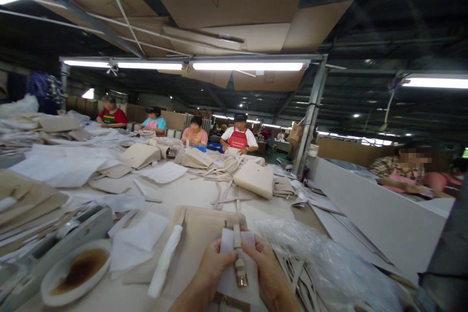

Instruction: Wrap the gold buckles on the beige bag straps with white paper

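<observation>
Both hands meet low in the middle, over a beige handbag [203,222] that lies on the table. My left hand [212,263] is closed, its thumb pressing a white sheet [227,241] beside a narrow beige buckle strap [237,241]. From the other side my right hand [266,261] is closed too, thumb tip against the strap. A gold-coloured metal buckle [242,280] sits at the strap's near end. The sheet lies under the strap; most fingertips are hidden behind it. A white-wrapped bag handle [166,261] runs down at the left.
At lower left are a dish of brown liquid [76,273] and a grey metal device [69,239]. Clear plastic [321,248] covers loose straps [298,273] at right. Beige bags [254,178] and white papers [64,163] pile up ahead. Several people sit across the table, others behind a partition [365,204].
</observation>
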The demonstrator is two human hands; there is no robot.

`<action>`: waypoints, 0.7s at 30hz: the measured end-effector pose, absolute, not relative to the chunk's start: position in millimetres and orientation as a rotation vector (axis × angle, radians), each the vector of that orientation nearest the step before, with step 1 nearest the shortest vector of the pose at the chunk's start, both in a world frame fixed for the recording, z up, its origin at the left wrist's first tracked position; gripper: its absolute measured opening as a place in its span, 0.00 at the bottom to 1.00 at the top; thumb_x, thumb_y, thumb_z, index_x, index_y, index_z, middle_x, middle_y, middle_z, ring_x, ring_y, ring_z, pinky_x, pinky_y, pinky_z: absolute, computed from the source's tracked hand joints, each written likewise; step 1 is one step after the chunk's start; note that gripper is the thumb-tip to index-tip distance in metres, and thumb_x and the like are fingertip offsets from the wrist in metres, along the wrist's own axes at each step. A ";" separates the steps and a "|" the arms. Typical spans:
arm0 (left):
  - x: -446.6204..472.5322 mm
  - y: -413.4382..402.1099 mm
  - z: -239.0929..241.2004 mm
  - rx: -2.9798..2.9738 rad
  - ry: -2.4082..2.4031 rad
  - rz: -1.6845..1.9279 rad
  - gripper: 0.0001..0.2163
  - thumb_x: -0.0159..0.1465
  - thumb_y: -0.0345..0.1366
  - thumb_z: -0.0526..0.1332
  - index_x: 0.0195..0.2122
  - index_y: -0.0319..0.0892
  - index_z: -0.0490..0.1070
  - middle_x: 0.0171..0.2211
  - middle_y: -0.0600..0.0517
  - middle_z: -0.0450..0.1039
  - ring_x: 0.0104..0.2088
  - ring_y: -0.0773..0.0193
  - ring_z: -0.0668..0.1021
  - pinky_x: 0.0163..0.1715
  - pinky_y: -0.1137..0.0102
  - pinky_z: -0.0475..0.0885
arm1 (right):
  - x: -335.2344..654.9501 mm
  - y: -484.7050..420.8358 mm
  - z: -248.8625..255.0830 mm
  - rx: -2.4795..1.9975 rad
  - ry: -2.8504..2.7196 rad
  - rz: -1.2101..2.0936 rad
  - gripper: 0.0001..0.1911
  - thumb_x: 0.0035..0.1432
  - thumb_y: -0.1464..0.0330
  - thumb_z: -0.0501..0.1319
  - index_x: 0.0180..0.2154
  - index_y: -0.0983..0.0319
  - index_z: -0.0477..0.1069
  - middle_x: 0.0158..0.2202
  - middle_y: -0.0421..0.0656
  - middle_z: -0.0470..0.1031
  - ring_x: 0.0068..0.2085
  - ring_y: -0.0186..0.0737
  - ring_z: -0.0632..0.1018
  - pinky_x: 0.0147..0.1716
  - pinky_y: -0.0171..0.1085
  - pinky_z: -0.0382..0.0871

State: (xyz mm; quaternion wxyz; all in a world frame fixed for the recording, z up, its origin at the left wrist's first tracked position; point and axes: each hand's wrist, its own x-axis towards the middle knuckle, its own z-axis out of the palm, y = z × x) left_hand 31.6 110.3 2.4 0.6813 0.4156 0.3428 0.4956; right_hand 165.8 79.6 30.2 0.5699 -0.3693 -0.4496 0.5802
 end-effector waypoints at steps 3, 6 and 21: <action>35.8 109.3 3.4 0.971 0.799 1.108 0.19 0.43 0.33 0.70 0.39 0.35 0.78 0.30 0.49 0.80 0.30 0.59 0.78 0.32 0.68 0.71 | 170.8 76.6 26.9 -0.883 -1.150 1.358 0.36 0.43 0.63 0.73 0.55 0.58 0.68 0.40 0.41 0.82 0.42 0.51 0.81 0.43 0.45 0.73; 37.7 109.6 7.2 0.975 0.821 1.100 0.19 0.42 0.31 0.68 0.39 0.36 0.78 0.29 0.49 0.79 0.29 0.59 0.77 0.30 0.69 0.70 | 172.6 76.4 27.1 -0.895 -1.192 1.337 0.35 0.45 0.68 0.70 0.56 0.57 0.67 0.41 0.41 0.82 0.42 0.50 0.80 0.43 0.44 0.73; 50.7 108.1 11.1 0.788 0.579 1.071 0.19 0.41 0.38 0.74 0.34 0.36 0.75 0.27 0.48 0.77 0.31 0.57 0.78 0.35 0.64 0.71 | 168.0 72.3 41.6 -0.940 -1.017 1.342 0.21 0.49 0.50 0.66 0.39 0.57 0.78 0.38 0.46 0.82 0.44 0.54 0.79 0.40 0.47 0.73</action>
